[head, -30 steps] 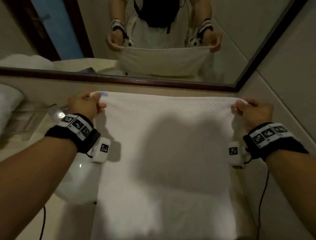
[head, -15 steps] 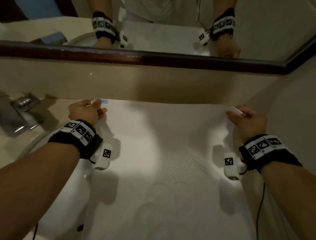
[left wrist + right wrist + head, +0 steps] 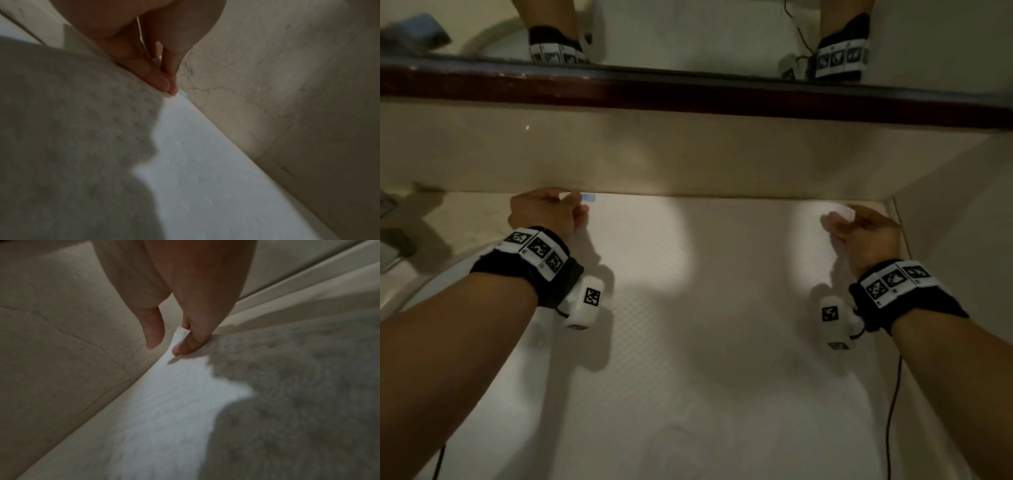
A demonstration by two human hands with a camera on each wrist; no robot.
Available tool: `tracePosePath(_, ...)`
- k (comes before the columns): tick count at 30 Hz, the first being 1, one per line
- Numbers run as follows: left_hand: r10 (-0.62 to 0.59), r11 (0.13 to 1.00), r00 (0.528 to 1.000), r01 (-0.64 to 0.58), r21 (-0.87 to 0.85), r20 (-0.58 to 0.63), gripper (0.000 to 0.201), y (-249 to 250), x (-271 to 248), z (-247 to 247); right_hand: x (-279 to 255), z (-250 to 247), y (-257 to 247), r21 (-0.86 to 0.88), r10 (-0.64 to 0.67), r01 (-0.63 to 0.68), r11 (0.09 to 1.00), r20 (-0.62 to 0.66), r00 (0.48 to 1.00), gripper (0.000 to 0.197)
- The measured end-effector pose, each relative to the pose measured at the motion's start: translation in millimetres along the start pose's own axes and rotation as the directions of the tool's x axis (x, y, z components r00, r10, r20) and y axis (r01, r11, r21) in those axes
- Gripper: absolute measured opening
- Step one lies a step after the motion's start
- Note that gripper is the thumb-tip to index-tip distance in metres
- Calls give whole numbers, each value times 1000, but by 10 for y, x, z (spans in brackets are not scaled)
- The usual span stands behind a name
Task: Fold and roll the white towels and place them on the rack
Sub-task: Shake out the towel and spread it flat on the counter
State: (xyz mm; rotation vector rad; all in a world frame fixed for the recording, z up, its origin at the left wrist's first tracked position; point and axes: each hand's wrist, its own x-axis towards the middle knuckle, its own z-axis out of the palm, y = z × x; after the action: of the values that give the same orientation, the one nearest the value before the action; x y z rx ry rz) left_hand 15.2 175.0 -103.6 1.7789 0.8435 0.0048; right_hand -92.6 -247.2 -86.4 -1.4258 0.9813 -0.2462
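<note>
A white towel [image 3: 705,308] lies spread flat on the counter, its far edge against the beige backsplash [image 3: 688,154]. My left hand [image 3: 571,205] pinches the far left corner, by a small blue tag; in the left wrist view the fingertips of my left hand [image 3: 170,87] press together on the towel [image 3: 195,162] edge. My right hand [image 3: 839,219] holds the far right corner. In the right wrist view that corner of the towel [image 3: 164,402] stands up against the curled fingers of my right hand [image 3: 166,344], the thumb slightly apart. No rack is in view.
A dark wooden mirror frame [image 3: 688,89] runs above the backsplash and reflects my wrists. A chrome faucet [image 3: 390,233] and the sink rim [image 3: 431,277] sit at the left, partly under the towel. A wall [image 3: 962,222] closes the right side.
Both hands have carried the towel's top edge forward and down to the backsplash. The towel, held up before, now lies flat on the counter. The view has tipped downward.
</note>
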Motion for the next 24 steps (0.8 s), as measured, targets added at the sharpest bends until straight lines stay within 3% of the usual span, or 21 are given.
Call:
tracePosePath(2,10,999,999,-9,39,-32,18,6,20,-11,33,11,13,152,29,-31,988,15,999,34)
tracePosePath(4,17,994,996,-8,110,-84,24,22,29,-25,-8,38,-16,187,12,-23,982,59,998,38)
tracePosePath(8,76,971,992,-51,232,-99,28,49,-71,-24,4,68,-33,149,-5,-4,989,58,998,35)
tracePosePath(9,78,973,994,-58,223,-82,25,46,-86,-26,15,56,-40,68,-30,26,997,62,998,46)
tracePosePath(11,55,986,998,-52,161,-15,26,28,-110,-58,-18,17,-48,-71,-48,54,996,84,995,72)
tracePosePath(14,13,999,996,-8,-52,88,20,-39,-172,-151,-86,-81,-12,66,-6,-2,998,115,993,71)
tracePosePath(17,-15,982,994,34,-187,104,19,-146,-280,-256,-194,-229,24,163,-2,-21,986,139,990,86)
tracePosePath(21,-30,969,994,55,-240,107,22,-319,-532,-479,-484,-449,119,94,-28,15,995,138,990,41)
tracePosePath(24,-48,959,993,76,-274,106,23,-480,-805,-624,-727,-658,223,41,-19,13,999,150,988,25)
